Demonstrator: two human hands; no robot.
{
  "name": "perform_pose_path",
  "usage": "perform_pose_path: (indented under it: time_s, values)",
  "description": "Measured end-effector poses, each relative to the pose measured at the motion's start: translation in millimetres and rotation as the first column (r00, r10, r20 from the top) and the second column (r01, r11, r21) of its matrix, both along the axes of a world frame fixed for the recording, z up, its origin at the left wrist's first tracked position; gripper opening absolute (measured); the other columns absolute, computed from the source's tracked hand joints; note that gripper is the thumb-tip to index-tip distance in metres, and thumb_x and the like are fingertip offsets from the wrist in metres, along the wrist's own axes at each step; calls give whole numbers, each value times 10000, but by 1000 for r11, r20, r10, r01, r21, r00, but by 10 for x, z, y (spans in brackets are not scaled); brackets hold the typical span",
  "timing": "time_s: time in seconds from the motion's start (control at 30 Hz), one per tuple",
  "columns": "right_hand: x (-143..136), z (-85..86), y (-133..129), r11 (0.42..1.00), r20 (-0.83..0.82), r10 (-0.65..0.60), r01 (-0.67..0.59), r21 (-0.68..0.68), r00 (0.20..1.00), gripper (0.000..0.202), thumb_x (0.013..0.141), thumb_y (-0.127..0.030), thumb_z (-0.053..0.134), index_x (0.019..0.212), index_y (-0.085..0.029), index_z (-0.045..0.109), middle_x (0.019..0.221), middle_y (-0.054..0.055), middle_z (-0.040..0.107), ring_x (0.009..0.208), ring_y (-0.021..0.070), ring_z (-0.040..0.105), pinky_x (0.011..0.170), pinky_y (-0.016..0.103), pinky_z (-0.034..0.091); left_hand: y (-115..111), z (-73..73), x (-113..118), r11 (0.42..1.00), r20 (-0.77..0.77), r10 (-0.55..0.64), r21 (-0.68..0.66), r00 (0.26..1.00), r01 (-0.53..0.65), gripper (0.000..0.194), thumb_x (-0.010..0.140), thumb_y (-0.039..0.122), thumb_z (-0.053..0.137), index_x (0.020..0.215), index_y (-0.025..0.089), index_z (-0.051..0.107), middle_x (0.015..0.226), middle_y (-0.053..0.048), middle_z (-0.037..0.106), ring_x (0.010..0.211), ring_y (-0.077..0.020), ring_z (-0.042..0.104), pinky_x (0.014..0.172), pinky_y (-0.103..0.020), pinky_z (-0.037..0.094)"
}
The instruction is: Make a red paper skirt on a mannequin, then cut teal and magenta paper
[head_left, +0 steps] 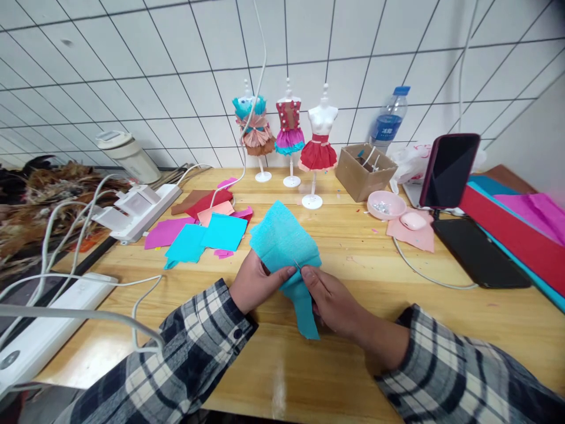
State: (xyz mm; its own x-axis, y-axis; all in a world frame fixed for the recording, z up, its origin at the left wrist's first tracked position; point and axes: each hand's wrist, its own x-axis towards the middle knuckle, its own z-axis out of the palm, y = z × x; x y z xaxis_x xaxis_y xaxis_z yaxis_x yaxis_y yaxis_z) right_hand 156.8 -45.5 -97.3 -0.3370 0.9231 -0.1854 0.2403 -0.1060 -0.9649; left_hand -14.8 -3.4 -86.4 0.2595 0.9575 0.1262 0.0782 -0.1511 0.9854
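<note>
My left hand [255,281] pinches a piece of teal crepe paper [282,238] at its gathered middle, above the wooden table [362,259]. My right hand [329,297] grips the same paper from the right, and a thin needle [296,265] pokes up between its fingertips. The paper fans out above the hands, with a strip hanging down below them. Both sleeves are plaid.
Three small mannequins in paper dresses [289,132] stand at the back. Loose teal, pink and red paper pieces [203,232] lie to the left. Power strips with cables [136,209], a cardboard box [364,168], pink dish [386,204], water bottle [391,121], two phones [448,171] and paper sheets [521,224] lie around.
</note>
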Motion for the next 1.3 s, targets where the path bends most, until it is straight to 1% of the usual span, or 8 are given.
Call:
perform_pose_path:
  time_s: [0.27, 0.47, 0.77, 0.87, 0.97, 1.07, 1.17, 1.3]
  values:
    - [-7, -3, -6, 999, 5, -28, 28, 21, 1000, 559, 926, -694, 255, 829, -221, 537, 556, -30, 472, 537, 148, 492, 519, 265, 396, 7, -25, -9, 1000, 0, -8, 6, 1000, 8, 625, 704, 352, 790, 1216, 114, 523, 1194, -166, 678, 1089, -316, 650, 949, -451, 516]
    - [-12, -24, -3, 999, 26, -17, 16, 39, 1000, 514, 949, -653, 247, 810, -227, 499, 565, -37, 453, 507, 135, 450, 492, 258, 369, -2, -26, 1, 1000, -4, -8, -13, 1000, 8, 622, 693, 362, 797, 1204, 122, 536, 1172, -153, 689, 1070, -310, 657, 927, -436, 529]
    - [-21, 3, -4, 988, 72, -42, 31, 151, 996, 469, 977, -580, 240, 767, -224, 462, 684, 1, 520, 631, 154, 483, 576, 272, 377, -1, -35, 9, 1000, -24, 12, 6, 1000, -12, 542, 699, 371, 792, 1134, 131, 575, 1102, -124, 713, 1009, -286, 669, 900, -423, 534]
    - [-24, 7, 11, 987, 87, -42, 28, 158, 995, 460, 983, -562, 247, 745, -224, 449, 701, 6, 536, 651, 157, 495, 592, 274, 376, -8, -35, 8, 1000, 15, 0, -8, 1000, 0, 546, 689, 358, 802, 1135, 139, 576, 1095, -114, 713, 994, -279, 669, 898, -421, 534]
    - [-22, -1, 22, 987, 96, -45, 29, 159, 994, 453, 988, -549, 251, 756, -223, 462, 726, 12, 561, 678, 161, 515, 620, 280, 389, -18, -25, -4, 998, 131, -19, -52, 991, 26, 544, 727, 386, 773, 1172, 150, 568, 1144, -114, 701, 1036, -282, 660, 918, -416, 527]
    - [-15, -11, 21, 987, 102, -21, 4, 161, 995, 455, 992, -544, 252, 780, -218, 489, 742, 12, 581, 692, 162, 528, 644, 286, 405, -17, -31, -18, 994, 217, 0, -109, 976, 25, 517, 751, 397, 754, 1179, 167, 577, 1155, -102, 704, 1033, -273, 667, 910, -407, 532]
    - [-6, -16, 10, 987, 95, 5, -20, 160, 995, 477, 986, -566, 244, 769, -217, 487, 726, 7, 574, 676, 156, 524, 627, 278, 411, -9, -54, -31, 990, 221, 20, -143, 975, 12, 544, 725, 371, 781, 1191, 187, 569, 1138, -82, 715, 1011, -262, 678, 908, -417, 535]
    - [3, -11, -2, 992, 87, 24, -34, 120, 996, 504, 974, -604, 229, 741, -225, 466, 643, -12, 521, 620, 149, 503, 572, 263, 390, -10, -62, -44, 990, 168, 6, -137, 986, 18, 559, 716, 376, 787, 1194, 194, 562, 1160, -85, 707, 1048, -280, 667, 930, -445, 529]
